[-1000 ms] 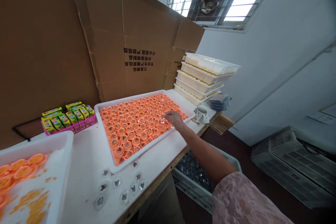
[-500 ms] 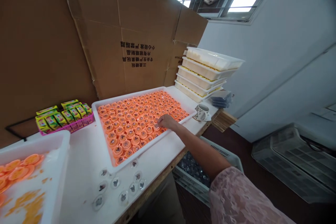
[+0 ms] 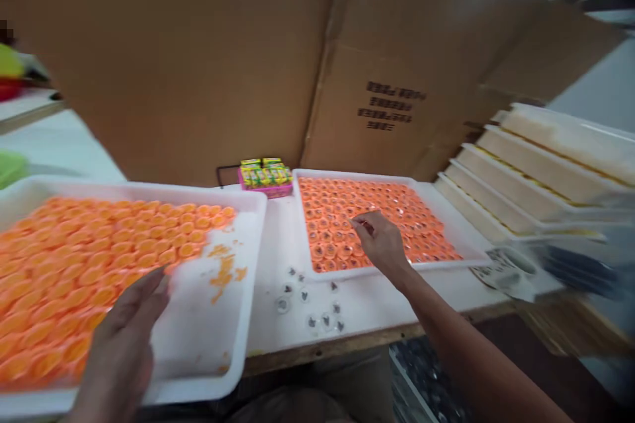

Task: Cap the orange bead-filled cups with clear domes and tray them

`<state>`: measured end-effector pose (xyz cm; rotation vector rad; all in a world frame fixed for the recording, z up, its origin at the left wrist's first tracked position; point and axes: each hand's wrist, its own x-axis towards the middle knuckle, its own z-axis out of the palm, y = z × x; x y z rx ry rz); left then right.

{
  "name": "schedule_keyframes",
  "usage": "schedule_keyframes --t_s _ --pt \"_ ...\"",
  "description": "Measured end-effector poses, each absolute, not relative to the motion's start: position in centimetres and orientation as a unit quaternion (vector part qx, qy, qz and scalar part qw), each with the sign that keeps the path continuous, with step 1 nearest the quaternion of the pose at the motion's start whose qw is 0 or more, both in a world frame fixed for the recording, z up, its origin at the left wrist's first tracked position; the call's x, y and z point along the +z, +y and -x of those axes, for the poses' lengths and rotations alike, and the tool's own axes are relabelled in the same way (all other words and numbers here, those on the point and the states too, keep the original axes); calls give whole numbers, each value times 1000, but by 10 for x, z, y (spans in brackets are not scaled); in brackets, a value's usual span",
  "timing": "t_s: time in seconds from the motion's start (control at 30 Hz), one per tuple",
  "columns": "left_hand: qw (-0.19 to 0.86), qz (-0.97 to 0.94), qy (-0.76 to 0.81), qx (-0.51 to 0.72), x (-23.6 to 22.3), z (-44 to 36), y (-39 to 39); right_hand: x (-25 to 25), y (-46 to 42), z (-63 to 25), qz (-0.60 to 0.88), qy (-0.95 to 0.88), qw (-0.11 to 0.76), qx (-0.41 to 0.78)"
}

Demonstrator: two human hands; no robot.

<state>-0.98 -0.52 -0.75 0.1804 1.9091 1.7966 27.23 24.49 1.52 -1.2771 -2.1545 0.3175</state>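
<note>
My right hand [image 3: 381, 242] reaches over a white tray [image 3: 475, 246] packed with several small orange caps [image 3: 347, 218]; its fingertips pinch together just above them, and I cannot make out whether they hold anything. My left hand [image 3: 124, 337] hovers over the near left white tray [image 3: 248, 317], fingers stretched out and holding nothing, beside a bed of orange slices [image 3: 74, 258]. Several small clear discs with dark prints [image 3: 310, 307] lie on the white table between the two trays.
Large cardboard sheets [image 3: 198, 59] stand behind the table. A pink basket of yellow-green packets [image 3: 264, 175] sits at the back. Stacked white trays [image 3: 536, 172] rise at the right, with a patterned cup [image 3: 503, 269] before them. A crate [image 3: 421, 383] lies under the table edge.
The view swung left and down, bringing the left tray and my left hand into sight. My right hand slid left across the cap tray and its fingers drew into a pinch.
</note>
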Motion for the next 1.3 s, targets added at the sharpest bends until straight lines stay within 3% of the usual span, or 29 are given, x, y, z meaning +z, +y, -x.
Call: schedule_keyframes --t_s 0.1,0.2,0.4,0.67,0.93,1.07,1.2,1.3 --pt "263 -18 643 719 -9 17 -3 22 220 -207 316 -886 280 191" --pt "267 -2 607 749 -10 20 0 21 208 -139 244 -921 210 219" --pt "292 6 575 764 -15 22 -1 1 228 -23 218 -967 47 127" --pt "301 -21 592 747 -10 20 -4 -30 243 27 208 -974 -54 65" --pt "311 -33 587 747 -18 23 -4 -17 240 2 214 -975 -32 50" --pt "330 -2 557 762 -18 22 -4 0 210 -25 154 -984 42 78" --pt "383 11 515 767 -12 20 -3 10 162 -54 20 -965 183 187" --pt "424 -23 476 770 -9 19 -4 8 133 -68 -7 -938 240 252"
